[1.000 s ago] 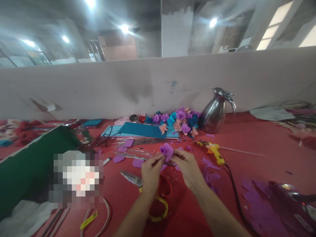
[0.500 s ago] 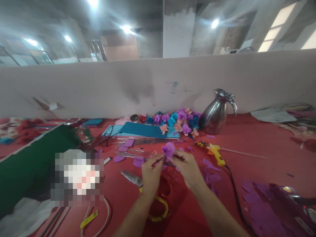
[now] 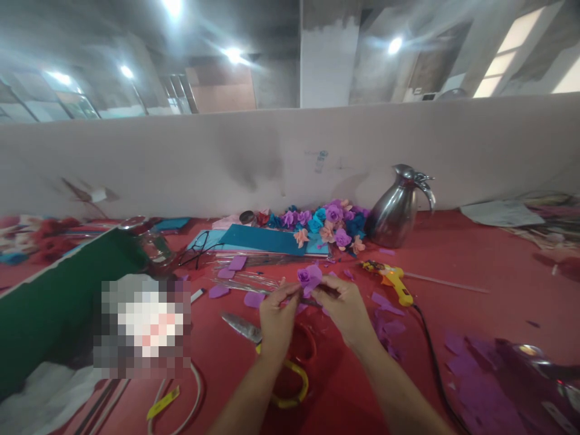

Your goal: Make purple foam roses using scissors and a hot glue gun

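Note:
A purple paper rose (image 3: 309, 277) is held up between my two hands above the red table. My left hand (image 3: 278, 317) is closed, its fingertips pinching the flower's base from the left. From the right, my right hand (image 3: 342, 307) pinches the edge of an outer petal. Under my left wrist lies a pair of scissors (image 3: 290, 396) with yellow and red handles, the blade pointing to the far left. Loose purple petals (image 3: 254, 299) lie around my hands, beside clear plastic-wrapped sticks (image 3: 249, 275).
A yellow glue gun (image 3: 399, 286) with a black cord lies at right, near a steel jug (image 3: 394, 208). Finished paper flowers (image 3: 335, 217) and blue sheets (image 3: 267, 238) sit at the back. A green box (image 3: 58, 296) stands left; purple pieces (image 3: 480, 386) lie front right.
My right fingers have shifted slightly at the outer petal, and the petal's shape has changed a little. My left hand keeps nearly the same position.

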Demonstrator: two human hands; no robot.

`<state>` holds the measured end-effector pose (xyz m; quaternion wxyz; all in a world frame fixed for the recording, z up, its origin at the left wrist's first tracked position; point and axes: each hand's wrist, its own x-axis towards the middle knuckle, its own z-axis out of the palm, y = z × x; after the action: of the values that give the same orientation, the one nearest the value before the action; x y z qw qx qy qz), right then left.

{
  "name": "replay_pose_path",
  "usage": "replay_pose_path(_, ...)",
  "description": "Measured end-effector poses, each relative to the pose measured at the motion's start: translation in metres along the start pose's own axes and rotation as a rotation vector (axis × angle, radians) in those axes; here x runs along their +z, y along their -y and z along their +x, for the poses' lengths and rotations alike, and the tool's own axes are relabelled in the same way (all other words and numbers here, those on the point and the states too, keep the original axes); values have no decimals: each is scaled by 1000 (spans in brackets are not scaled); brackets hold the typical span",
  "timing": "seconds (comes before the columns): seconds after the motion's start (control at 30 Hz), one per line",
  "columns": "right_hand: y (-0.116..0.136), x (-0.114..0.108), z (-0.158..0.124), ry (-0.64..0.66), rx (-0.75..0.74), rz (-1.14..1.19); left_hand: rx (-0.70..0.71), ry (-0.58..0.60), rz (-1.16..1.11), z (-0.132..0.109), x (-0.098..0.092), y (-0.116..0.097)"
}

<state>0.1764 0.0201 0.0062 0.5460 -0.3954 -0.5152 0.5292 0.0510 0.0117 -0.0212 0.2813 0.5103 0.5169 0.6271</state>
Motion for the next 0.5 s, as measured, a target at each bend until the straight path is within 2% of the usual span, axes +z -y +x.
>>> replay_pose_path(0.3, 9, 1, -1, 16, 52, 171, -34, -8, 6, -1, -1, 4)
replay_pose_path(0.5, 7, 0, -1, -94, 98, 222, -51, -13, 9, -1, 0, 2)
